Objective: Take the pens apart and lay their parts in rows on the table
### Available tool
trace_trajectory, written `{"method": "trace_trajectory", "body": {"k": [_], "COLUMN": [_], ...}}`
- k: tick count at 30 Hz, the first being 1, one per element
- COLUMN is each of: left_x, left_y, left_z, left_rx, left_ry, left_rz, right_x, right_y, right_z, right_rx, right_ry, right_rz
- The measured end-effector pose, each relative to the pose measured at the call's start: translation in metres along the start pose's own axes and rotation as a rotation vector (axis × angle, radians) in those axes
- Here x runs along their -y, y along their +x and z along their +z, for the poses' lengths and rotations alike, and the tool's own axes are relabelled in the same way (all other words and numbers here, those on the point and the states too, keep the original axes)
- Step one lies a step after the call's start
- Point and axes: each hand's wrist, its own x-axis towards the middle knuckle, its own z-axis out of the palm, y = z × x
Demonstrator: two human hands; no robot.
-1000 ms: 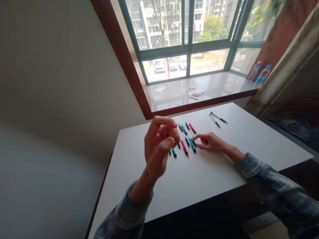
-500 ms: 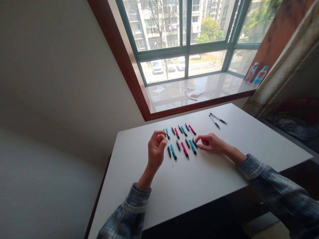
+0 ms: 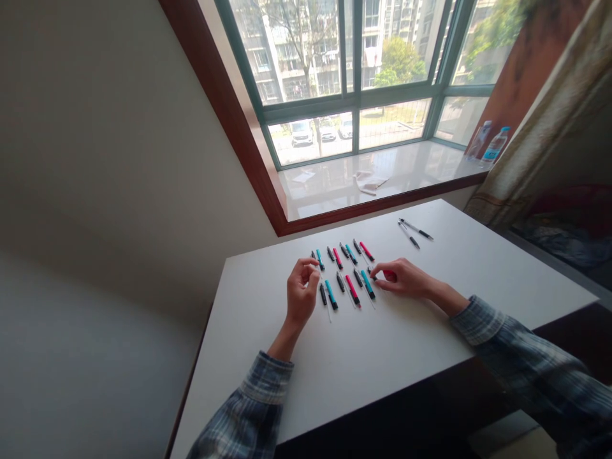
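Observation:
Two rows of pen parts lie on the white table: black pieces, teal barrels, red barrels and thin white refills. My left hand hovers at the left end of the rows, with loosely curled fingers, thumb and index apart, and nothing visible between them. At the right end of the near row, my right hand pinches a small black pen part beside a teal barrel. Something red shows inside that hand's curled fingers; its full shape is hidden.
Two clear pens with black grips lie toward the far right of the table. Beyond is a windowsill with crumpled paper and two plastic bottles, one with a blue cap. A curtain hangs at the right.
My right thumb and index have shifted slightly at the black pen part, which now looks more tilted. My left hand has barely moved relative to the rows. The view has shifted slightly.

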Motion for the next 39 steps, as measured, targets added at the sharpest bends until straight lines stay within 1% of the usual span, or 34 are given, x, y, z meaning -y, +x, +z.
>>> {"method": "trace_trajectory", "body": {"k": [5,10,12,16,18,26,39], "left_x": [0.004,0.005,0.005,0.007,0.008,0.009,0.010], "left_y": [-0.002,-0.005,-0.005,-0.005,-0.005,-0.005,-0.008], "left_z": [0.002,0.005,0.006,0.008,0.009,0.012,0.014], "left_rx": [0.058,0.077,0.080,0.077,0.074,0.092,0.118], "left_ry": [0.027,0.038,0.039,0.039,0.039,0.056,0.061], "left_rz": [0.012,0.007,0.007,0.014,0.016,0.012,-0.001], "right_x": [0.000,0.000,-0.001,-0.006,-0.009,-0.016,-0.021], "right_y": [-0.001,-0.001,0.001,0.010,0.015,0.024,0.025], "right_z": [0.000,0.002,0.003,0.008,0.011,0.017,0.017], "right_rx": [-0.011,-0.028,-0.072,-0.256,-0.307,-0.246,-0.249], "right_ry": [0.013,0.034,0.048,0.090,0.109,0.085,0.031], "right_rz": [0.003,0.018,0.038,0.098,0.111,0.144,0.133]}}
